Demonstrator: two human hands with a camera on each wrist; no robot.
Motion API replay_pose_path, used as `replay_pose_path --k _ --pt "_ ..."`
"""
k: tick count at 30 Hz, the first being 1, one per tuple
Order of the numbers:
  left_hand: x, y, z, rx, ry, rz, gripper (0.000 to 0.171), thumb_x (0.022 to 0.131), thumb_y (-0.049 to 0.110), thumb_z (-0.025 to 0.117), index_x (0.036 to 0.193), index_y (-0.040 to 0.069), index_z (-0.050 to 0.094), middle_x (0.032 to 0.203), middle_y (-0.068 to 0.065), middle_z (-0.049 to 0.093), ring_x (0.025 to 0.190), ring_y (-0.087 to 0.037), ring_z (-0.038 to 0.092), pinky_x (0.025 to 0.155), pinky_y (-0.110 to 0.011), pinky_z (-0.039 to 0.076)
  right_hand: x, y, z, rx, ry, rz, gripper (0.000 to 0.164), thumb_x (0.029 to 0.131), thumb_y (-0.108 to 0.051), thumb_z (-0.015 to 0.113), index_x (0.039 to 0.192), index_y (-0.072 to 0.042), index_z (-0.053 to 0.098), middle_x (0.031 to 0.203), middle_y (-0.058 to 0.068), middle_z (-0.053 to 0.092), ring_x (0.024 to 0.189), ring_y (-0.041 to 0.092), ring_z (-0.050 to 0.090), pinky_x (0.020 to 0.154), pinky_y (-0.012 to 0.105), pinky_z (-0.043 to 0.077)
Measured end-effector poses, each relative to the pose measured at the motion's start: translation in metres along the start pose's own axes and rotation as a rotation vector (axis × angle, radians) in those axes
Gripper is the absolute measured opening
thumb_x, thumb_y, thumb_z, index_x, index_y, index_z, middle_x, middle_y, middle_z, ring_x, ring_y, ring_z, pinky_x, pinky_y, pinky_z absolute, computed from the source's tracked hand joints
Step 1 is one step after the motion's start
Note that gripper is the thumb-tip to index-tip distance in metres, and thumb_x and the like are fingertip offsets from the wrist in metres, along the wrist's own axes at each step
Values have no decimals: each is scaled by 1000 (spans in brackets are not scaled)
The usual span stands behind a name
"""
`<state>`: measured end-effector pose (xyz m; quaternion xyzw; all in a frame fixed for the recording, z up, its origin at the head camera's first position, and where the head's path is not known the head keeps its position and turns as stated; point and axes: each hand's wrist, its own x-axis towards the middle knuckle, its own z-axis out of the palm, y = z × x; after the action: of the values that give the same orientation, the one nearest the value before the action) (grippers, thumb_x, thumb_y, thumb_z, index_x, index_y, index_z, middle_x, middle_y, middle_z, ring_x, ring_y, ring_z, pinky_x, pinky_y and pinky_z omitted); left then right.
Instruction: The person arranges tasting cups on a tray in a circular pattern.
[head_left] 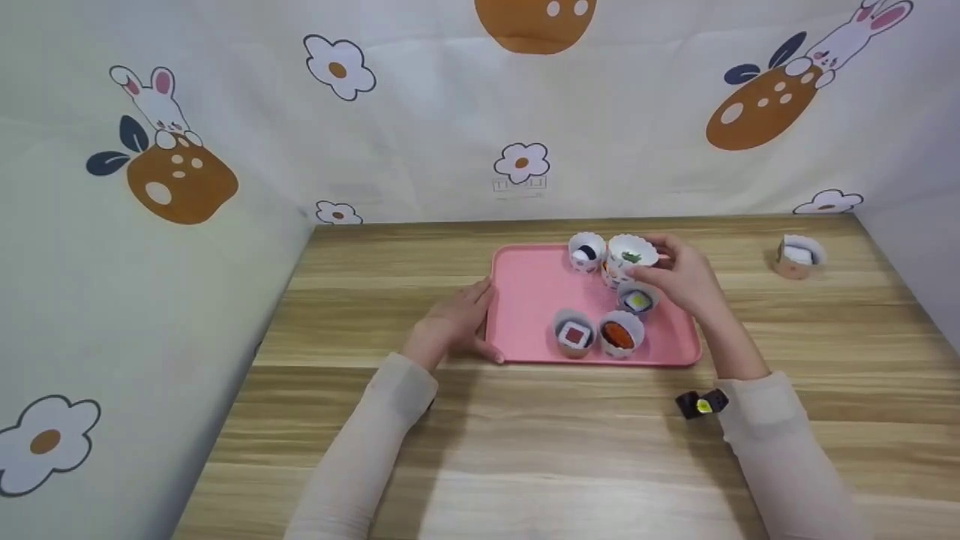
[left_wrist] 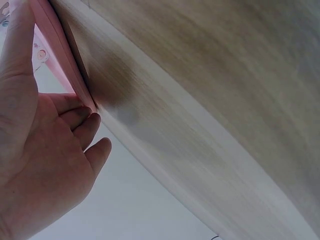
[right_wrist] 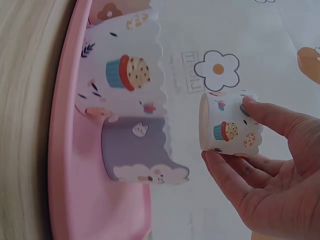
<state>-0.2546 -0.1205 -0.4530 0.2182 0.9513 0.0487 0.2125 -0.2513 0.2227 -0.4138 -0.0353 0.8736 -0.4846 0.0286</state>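
Note:
My right hand (head_left: 682,277) pinches a white cupcake-print paper cup (right_wrist: 232,127) between thumb and fingers. It is held above the back right of a pink tray (head_left: 525,300), with something green inside. Under it, another cup is partly hidden. Beside these stands a cup (head_left: 586,261) with a black-and-white sushi piece. Nearer are a grey cup (head_left: 646,309) with a yellow-green centred piece, a cup (head_left: 631,349) with an orange piece, and a cup (head_left: 564,343) with a red-centred white piece. Against the tray's left edge rests my left hand (head_left: 459,319), thumb at the near corner, fingers loosely bent.
Two dark sushi pieces (head_left: 690,405), one showing a yellow centre, lie on the wooden table (head_left: 525,450) by the right sleeve. At the back right stands a brown-bottomed cup (head_left: 792,268) holding a white piece. A patterned white cloth (head_left: 420,150) hangs behind the table.

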Motion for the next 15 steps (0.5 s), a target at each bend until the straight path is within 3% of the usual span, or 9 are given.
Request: replay_pose_path --k 5,10,15 --pt "0 -1 0 8 -1 7 127 72 68 75 161 8 7 170 -8 2 157 -26 10 129 -41 14 4 -7 10 9 -19 3 63 92 -22 71 145 0 45 142 24 54 126 37 56 95 31 52" --pt "-1 0 -1 12 -1 9 126 73 67 75 161 8 7 170 -8 2 157 -26 10 129 -41 16 8 -17 21 27 -23 -21 61 92 -19 72 143 1 47 139 24 56 124 37 58 80 13 49" --pt "-2 0 -1 20 -4 4 126 73 67 75 161 7 8 170 -8 3 157 -26 10 129 -42 18 11 -23 35 33 -25 -51 59 91 -15 73 143 0 49 138 25 57 126 37 59 86 18 54"
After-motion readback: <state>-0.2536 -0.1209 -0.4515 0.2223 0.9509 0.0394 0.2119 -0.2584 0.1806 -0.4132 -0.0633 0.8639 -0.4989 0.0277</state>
